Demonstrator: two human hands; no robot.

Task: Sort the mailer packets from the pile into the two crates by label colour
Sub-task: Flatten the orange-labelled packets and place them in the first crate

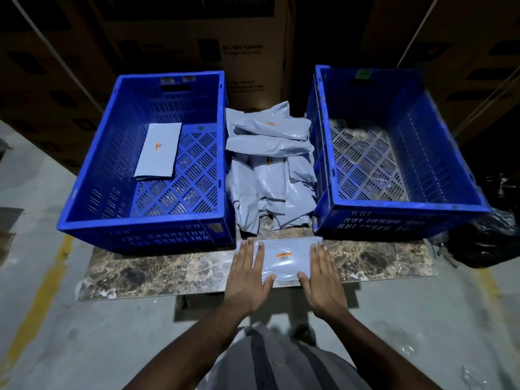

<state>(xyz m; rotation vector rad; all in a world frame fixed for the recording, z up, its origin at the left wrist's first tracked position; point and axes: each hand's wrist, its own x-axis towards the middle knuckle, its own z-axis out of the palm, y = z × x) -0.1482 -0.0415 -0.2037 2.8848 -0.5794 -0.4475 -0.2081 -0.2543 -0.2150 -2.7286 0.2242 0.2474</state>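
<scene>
A grey mailer packet (284, 260) with an orange label lies flat at the front edge of the marble slab (168, 271). My left hand (249, 273) rests on its left end with straight fingers. My right hand (320, 273) rests on its right end the same way. Behind it a pile of grey packets (270, 167) fills the gap between two blue crates. The left crate (140, 220) holds one grey packet with an orange label (159, 150) and bears orange tags on its far rim. The right crate (405, 206) holds nothing and bears a green tag (363, 74).
Large cardboard boxes (247, 38) stand stacked behind the crates. A black plastic bag (489, 237) lies to the right of the right crate. Grey concrete floor with a yellow line (42, 294) runs on the left. My striped clothing shows at the bottom.
</scene>
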